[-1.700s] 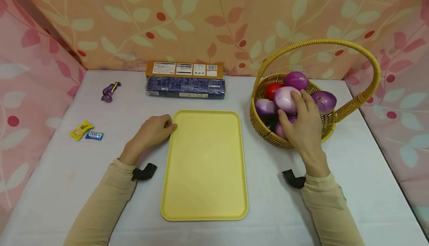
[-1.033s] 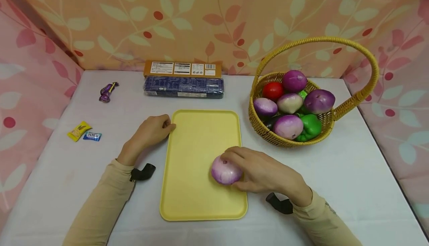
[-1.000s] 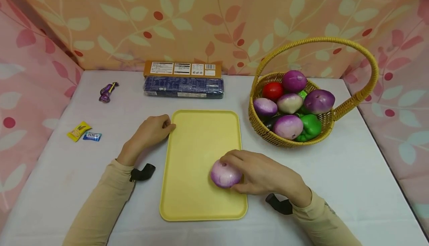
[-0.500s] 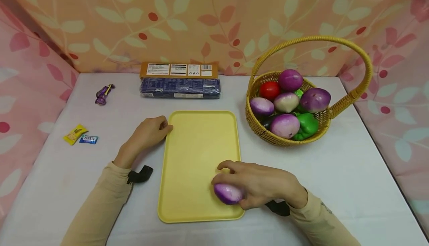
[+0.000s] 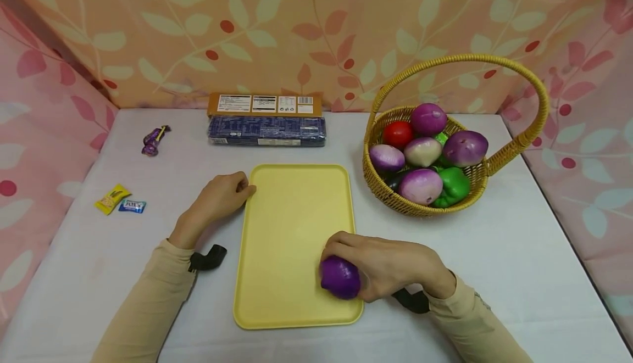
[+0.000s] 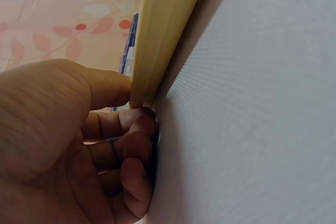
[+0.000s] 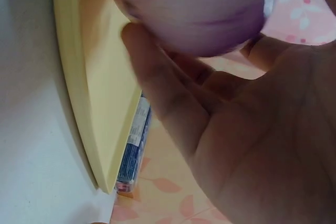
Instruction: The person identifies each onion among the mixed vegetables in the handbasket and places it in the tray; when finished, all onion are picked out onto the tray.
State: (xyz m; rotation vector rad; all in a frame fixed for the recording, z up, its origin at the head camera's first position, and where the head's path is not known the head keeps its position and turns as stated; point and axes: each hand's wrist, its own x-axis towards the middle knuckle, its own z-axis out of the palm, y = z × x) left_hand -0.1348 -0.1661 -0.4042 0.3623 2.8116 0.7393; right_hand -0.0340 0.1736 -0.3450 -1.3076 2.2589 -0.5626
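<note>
My right hand point(image 5: 386, 264) grips a round purple onion point(image 5: 340, 278) at the lower right of the yellow tray point(image 5: 292, 225). Its dark purple side with a small nub faces up in the head view; in the right wrist view the onion point(image 7: 194, 9) shows a pale, streaked side, somewhat blurred. Whether it touches the tray I cannot tell. At the tray's upper left edge, my left hand point(image 5: 220, 198) pinches the rim. The left wrist view shows the thumb against the tray's side wall point(image 6: 163, 30), the other fingers curled beneath.
Right of the tray stands a handled wicker basket point(image 5: 395, 201) holding a red tomato point(image 5: 398, 134), a green pepper point(image 5: 453, 186) and several purple vegetables point(image 5: 421, 186). Behind lies a blue package point(image 5: 267, 130). Wrapped sweets point(image 5: 112, 199) lie at the left.
My right hand has brought the onion from the basket to the tray. There it has turned the onion, from its pale side to its dark purple side. My left hand keeps its place.
</note>
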